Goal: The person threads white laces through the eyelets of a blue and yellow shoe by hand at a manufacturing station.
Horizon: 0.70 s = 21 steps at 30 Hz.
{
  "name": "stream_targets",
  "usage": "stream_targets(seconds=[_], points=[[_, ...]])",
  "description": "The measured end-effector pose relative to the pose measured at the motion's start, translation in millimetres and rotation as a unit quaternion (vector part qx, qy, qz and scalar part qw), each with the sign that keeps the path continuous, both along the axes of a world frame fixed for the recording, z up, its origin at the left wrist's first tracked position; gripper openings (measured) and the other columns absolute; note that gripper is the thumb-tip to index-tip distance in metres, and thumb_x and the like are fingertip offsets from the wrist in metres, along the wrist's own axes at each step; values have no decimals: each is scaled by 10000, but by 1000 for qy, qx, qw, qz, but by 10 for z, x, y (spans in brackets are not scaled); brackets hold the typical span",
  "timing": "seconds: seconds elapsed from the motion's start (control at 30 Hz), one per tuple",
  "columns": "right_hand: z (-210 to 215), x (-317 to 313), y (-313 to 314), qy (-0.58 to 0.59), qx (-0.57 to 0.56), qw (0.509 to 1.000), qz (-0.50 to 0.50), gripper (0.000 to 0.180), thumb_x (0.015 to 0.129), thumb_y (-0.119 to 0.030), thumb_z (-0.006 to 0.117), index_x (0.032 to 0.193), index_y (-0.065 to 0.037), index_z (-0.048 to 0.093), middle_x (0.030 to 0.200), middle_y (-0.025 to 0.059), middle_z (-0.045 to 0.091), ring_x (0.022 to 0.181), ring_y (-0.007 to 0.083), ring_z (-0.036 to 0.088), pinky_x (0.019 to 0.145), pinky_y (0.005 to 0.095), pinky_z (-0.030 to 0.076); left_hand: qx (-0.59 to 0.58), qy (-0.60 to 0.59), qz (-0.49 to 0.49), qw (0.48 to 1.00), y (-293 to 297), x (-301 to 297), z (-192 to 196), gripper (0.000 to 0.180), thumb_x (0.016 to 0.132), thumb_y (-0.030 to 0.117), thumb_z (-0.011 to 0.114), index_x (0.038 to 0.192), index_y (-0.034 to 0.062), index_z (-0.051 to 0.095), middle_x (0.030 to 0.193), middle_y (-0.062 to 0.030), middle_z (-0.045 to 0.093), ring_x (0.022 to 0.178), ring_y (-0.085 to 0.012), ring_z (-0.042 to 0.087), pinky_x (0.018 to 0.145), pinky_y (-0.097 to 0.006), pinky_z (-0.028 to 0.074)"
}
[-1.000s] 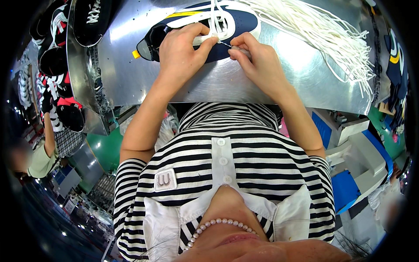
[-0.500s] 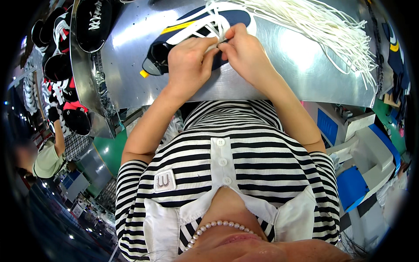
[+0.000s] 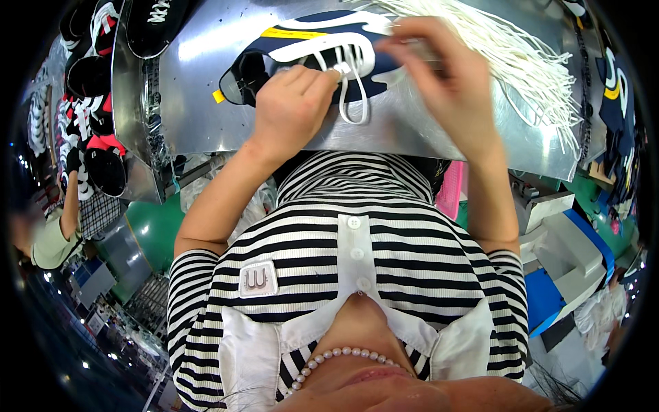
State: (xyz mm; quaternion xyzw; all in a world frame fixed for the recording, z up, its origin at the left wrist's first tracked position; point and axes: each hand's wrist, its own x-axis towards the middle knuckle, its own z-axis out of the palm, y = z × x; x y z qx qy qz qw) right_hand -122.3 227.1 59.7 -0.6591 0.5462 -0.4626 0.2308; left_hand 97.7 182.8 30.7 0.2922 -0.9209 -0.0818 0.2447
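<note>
A navy sneaker upper (image 3: 309, 51) with white trim, a yellow stripe and a yellow tab lies on the metal table, its opening to the left. White lace (image 3: 353, 110) runs through its eyelets, with a loop hanging over the near side. My left hand (image 3: 292, 110) is closed with its fingertips at the near edge of the lacing, gripping the upper there. Raised beyond the lacing on the right, my right hand (image 3: 446, 79) is smeared by motion. Whether its bent fingers hold a lace end cannot be made out.
A thick bundle of loose white laces (image 3: 528, 75) spreads over the right of the metal table (image 3: 199, 123). Black shoes (image 3: 106, 168) with white and red parts crowd the left side. More navy uppers (image 3: 618, 103) hang at the far right. Another person (image 3: 58, 233) works at the left.
My right hand has pulled away from my left, to the right, and opened its distance from the lacing. The lace loop now hangs on the near side. My left hand stays at the upper.
</note>
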Motion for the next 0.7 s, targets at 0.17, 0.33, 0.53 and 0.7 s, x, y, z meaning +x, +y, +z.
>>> stream_targets(seconds=[0.17, 0.33, 0.53, 0.7], points=[[-171, 415, -211, 279, 89, 952, 92, 172, 823, -80, 584, 975, -4, 562, 754, 151, 680, 700, 337, 678, 588, 412, 518, -25, 8, 0, 1000, 79, 57, -20, 169, 769, 37, 715, 927, 59, 663, 750, -49, 624, 661, -224, 594, 604, -331, 463], [-194, 363, -333, 222, 179, 952, 115, 171, 860, -144, 621, 1001, -47, 614, 789, 132, 685, 741, 316, 667, 645, 415, 506, -35, 24, -2, 999, 106, 99, -49, 176, 759, 36, 729, 916, 62, 653, 718, -39, 605, 618, -217, 567, 572, -333, 433], [-215, 311, -372, 102, 181, 970, 124, 165, 842, -122, 665, 996, -67, 640, 826, 113, 693, 747, 278, 659, 665, 369, 497, 20, 46, -39, 998, 19, 94, -93, 196, 747, 27, 737, 902, 54, 621, 694, -65, 577, 606, -236, 571, 550, -352, 437], [-38, 221, -565, 92, 20, 996, 3, 203, 861, -140, 697, 1048, -77, 649, 754, 71, 667, 659, 175, 633, 624, 306, 479, 61, 33, -68, 995, -43, 85, -60, 185, 754, 32, 735, 888, 42, 608, 705, -86, 583, 618, -269, 583, 543, -367, 446]])
